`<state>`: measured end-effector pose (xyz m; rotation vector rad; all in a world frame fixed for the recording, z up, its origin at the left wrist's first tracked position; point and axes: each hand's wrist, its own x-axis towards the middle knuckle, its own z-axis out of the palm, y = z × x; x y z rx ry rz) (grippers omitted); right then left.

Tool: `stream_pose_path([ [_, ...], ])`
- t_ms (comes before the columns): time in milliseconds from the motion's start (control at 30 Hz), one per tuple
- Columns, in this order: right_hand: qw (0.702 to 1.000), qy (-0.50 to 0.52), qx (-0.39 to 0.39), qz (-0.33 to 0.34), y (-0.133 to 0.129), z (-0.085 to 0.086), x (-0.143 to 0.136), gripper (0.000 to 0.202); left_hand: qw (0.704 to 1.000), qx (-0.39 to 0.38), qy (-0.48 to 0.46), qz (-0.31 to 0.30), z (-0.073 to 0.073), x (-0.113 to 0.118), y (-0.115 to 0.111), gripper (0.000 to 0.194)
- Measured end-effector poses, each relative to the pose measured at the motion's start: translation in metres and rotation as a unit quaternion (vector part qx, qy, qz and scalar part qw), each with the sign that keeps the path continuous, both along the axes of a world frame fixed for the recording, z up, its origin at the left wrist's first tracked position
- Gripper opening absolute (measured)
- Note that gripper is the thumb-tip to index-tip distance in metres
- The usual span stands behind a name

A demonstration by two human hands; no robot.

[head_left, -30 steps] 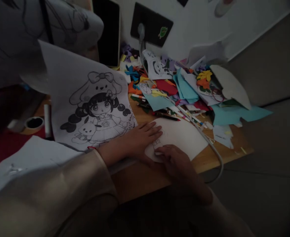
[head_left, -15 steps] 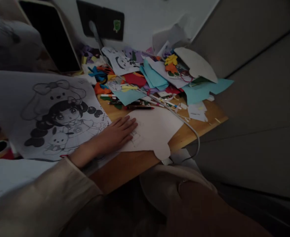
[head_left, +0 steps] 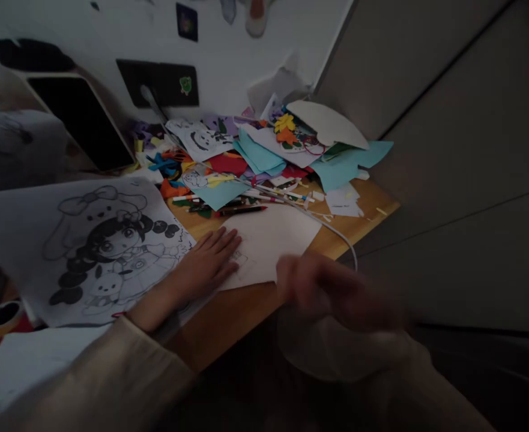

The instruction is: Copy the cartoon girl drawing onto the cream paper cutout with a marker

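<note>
Since half a second ago the right hand (head_left: 325,288) has come up from the lower edge of the frame to just below centre, blurred by motion — whether its fingers are spread or closed I cannot tell, and nothing can be made out in it. Camera has tilted too: the clutter sits higher and farther left in the frame than before.

Left hand (head_left: 208,261), unchanged in pose: flat, palm down, fingers extended and close together, pressing the left edge of the white sheet (head_left: 277,240) onto the wooden desk (head_left: 241,312). Not gripping — only holding it down.

White sheet lies at centre frame, a small faint pencil sketch on it just off the left fingertips. Its long axis runs from lower left to upper right. It lies up and left of the right hand, whose blurred outline overlaps the sheet's lower right edge; contact cannot be confirmed. Left hand is already on the sheet, so it is the nearer one.

Surroundings:
- Printed cartoon drawing (head_left: 106,252), left of centre, under the left wrist.
- Heap of coloured paper scraps (head_left: 264,156), upper centre.
- Pens (head_left: 241,210) in a loose row just above the sheet.
- White cable (head_left: 336,231) curving down past the sheet's right side.
- Dark tablet (head_left: 81,123), upper left, leaning.
</note>
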<state>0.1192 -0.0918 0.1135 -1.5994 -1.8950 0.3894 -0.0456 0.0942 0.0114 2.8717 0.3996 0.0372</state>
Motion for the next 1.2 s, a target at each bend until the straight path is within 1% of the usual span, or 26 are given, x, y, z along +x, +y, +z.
stream_pose_path([
  [67, 0.999, 0.028, -0.024, 0.023, 0.027, -0.020, 0.018, 0.033, 1.000, 0.000, -0.007, 0.001, 0.000, 0.000, -0.001, 0.070],
  [100, 0.999, 0.034, -0.033, 0.025, 0.038, -0.033, 0.025, 0.037, 1.000, 0.000, -0.011, 0.002, -0.001, 0.000, -0.002, 0.075],
  [133, 0.999, 0.025, -0.033, 0.007, 0.047, -0.046, 0.029, 0.041, 1.000, 0.000, -0.017, 0.002, -0.002, 0.000, -0.002, 0.080],
  [167, 0.999, 0.010, -0.035, 0.012, 0.054, -0.058, 0.032, 0.043, 1.000, 0.001, -0.024, 0.003, -0.003, 0.000, -0.002, 0.083],
  [233, 0.999, -0.019, -0.040, 0.024, 0.059, -0.079, 0.033, 0.044, 0.999, 0.000, -0.037, 0.005, -0.006, -0.001, -0.002, 0.087],
  [267, 0.999, -0.031, -0.037, 0.026, 0.058, -0.086, 0.033, 0.043, 0.999, -0.002, -0.043, 0.005, -0.007, -0.001, -0.002, 0.089],
  [333, 0.998, -0.055, -0.023, 0.024, 0.055, -0.094, 0.031, 0.042, 0.999, -0.008, -0.051, 0.004, -0.009, -0.001, -0.001, 0.091],
  [467, 0.996, -0.092, 0.006, 0.013, 0.052, -0.097, 0.030, 0.034, 0.998, -0.021, -0.055, 0.005, -0.011, -0.002, 0.000, 0.092],
  [600, 0.996, -0.082, 0.024, -0.026, 0.058, -0.098, 0.030, 0.022, 0.998, -0.029, -0.059, 0.008, -0.012, -0.003, -0.001, 0.093],
  [667, 0.995, -0.096, 0.033, -0.025, 0.062, -0.098, 0.029, 0.020, 0.997, -0.031, -0.064, 0.012, -0.013, -0.003, -0.001, 0.095],
  [733, 0.992, -0.124, 0.037, -0.004, 0.064, -0.097, 0.029, 0.020, 0.997, -0.035, -0.067, 0.014, -0.014, -0.003, -0.001, 0.096],
  [833, 0.984, -0.168, 0.021, 0.062, 0.064, -0.092, 0.034, 0.020, 0.996, -0.041, -0.073, 0.014, -0.015, -0.003, -0.001, 0.097],
  [900, 0.979, -0.184, 0.010, 0.092, 0.063, -0.091, 0.038, 0.020, 0.996, -0.047, -0.076, 0.012, -0.015, -0.003, -0.001, 0.098],
  [1067, 0.976, -0.196, 0.020, 0.097, 0.062, -0.093, 0.043, 0.021, 0.995, -0.060, -0.075, 0.011, -0.017, -0.003, -0.001, 0.103],
  [1200, 0.968, -0.209, 0.011, 0.136, 0.058, -0.091, 0.047, 0.025, 0.994, -0.068, -0.083, 0.011, -0.019, -0.003, -0.001, 0.103],
])
